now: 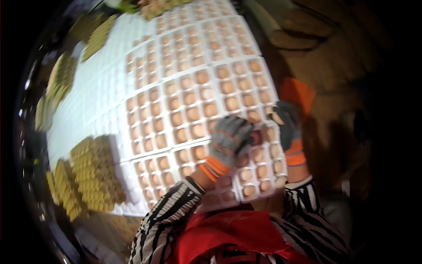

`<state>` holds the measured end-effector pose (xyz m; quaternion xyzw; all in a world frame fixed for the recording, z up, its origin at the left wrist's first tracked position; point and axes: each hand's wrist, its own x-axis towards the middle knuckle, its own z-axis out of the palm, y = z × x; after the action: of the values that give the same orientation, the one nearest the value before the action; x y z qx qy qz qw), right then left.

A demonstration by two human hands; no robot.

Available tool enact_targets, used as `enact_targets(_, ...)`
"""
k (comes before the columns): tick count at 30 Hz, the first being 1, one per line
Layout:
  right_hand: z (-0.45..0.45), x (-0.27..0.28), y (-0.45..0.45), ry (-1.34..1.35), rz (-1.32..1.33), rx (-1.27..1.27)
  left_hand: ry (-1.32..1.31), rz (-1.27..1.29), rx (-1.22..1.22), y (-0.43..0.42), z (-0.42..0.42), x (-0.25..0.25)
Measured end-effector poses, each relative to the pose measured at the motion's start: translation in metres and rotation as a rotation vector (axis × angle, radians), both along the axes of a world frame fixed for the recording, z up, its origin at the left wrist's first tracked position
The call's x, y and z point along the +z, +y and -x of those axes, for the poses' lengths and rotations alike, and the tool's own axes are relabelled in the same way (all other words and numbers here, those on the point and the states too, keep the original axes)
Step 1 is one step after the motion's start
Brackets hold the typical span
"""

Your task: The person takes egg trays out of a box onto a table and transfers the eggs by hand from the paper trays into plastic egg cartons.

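And here we are at the near right corner of the spread, where both gloved hands are busy over the eggs [193,115]. The left hand [227,137] bends down over the rows, its fingers curled, and whether they grip an egg I can't tell from here. Across from it, the right hand [286,123] sits at the outer edge, fingers bent, thumb turned inward; its grip, too, is hard to read. Around them the eggs sit in their pockets, row upon row, in the white trays [238,190], covering the right side and the middle. I'd call the work part-way: that side looks well stocked, while the pale stretch farther left looks like the portion left over, though glare washes it out and I can't swear that no eggs lie there. Beyond, the upper rows carry eggs too, and over at the near left stands a stack of yellowish pulp trays [94,174], well apart from both hands.
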<state>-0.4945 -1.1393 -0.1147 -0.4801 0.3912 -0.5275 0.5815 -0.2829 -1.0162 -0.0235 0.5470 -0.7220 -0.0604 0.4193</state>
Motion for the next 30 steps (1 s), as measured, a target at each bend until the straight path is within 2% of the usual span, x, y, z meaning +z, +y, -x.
enact_targets(2,-0.029,0.056,0.009,-0.186,-0.116,0.192,0.047,-0.159,0.04,0.029,-0.01,0.015)
enact_targets(4,-0.073,0.066,0.029,-0.206,-0.087,0.327,0.075,-0.178,0.157,0.073,-0.029,0.016)
enact_targets(5,-0.093,0.08,0.035,-0.202,-0.077,0.381,0.091,-0.259,0.188,0.096,-0.045,0.033)
enact_targets(6,-0.116,0.091,0.046,-0.158,-0.111,0.466,0.109,-0.204,0.249,0.118,-0.059,0.032)
enact_targets(10,-0.258,0.087,0.101,-0.123,-0.045,0.728,0.056,-0.202,0.517,0.216,-0.112,0.051)
enact_targets(12,-0.331,0.101,0.128,0.091,0.265,0.722,0.007,-0.206,0.647,0.265,-0.136,0.071)
enact_targets(14,-0.397,0.106,0.151,0.19,0.219,0.787,-0.061,-0.162,0.781,0.313,-0.165,0.087)
enact_targets(15,-0.423,0.113,0.157,0.411,0.301,0.829,-0.089,-0.122,0.878,0.336,-0.181,0.094)
enact_targets(16,-0.453,0.087,0.165,0.372,0.523,0.742,-0.114,-0.084,0.971,0.358,-0.198,0.096)
enact_targets(18,-0.49,0.062,0.169,0.793,0.989,0.639,-0.024,-0.055,1.093,0.396,-0.238,0.105)
enact_targets(19,-0.498,0.043,0.173,1.008,1.025,0.608,-0.017,-0.065,1.134,0.411,-0.262,0.105)
enact_targets(22,-0.508,0.045,0.197,0.827,0.863,0.434,-0.05,-0.075,1.167,0.451,-0.343,0.1)
enact_targets(24,-0.524,0.096,0.227,0.644,0.841,0.437,-0.036,-0.134,1.153,0.458,-0.379,0.102)
enact_targets(26,-0.558,0.15,0.259,0.549,0.947,0.437,-0.087,-0.203,1.084,0.455,-0.403,0.105)
enact_targets(27,-0.58,0.178,0.28,0.522,0.928,0.489,-0.169,-0.199,1.065,0.454,-0.41,0.102)
enact_targets(29,-0.635,0.198,0.313,0.487,0.688,0.775,-0.28,-0.228,1.039,0.455,-0.42,0.081)
enact_targets(30,-0.664,0.195,0.325,0.559,0.912,0.778,-0.281,-0.296,1.033,0.454,-0.421,0.071)
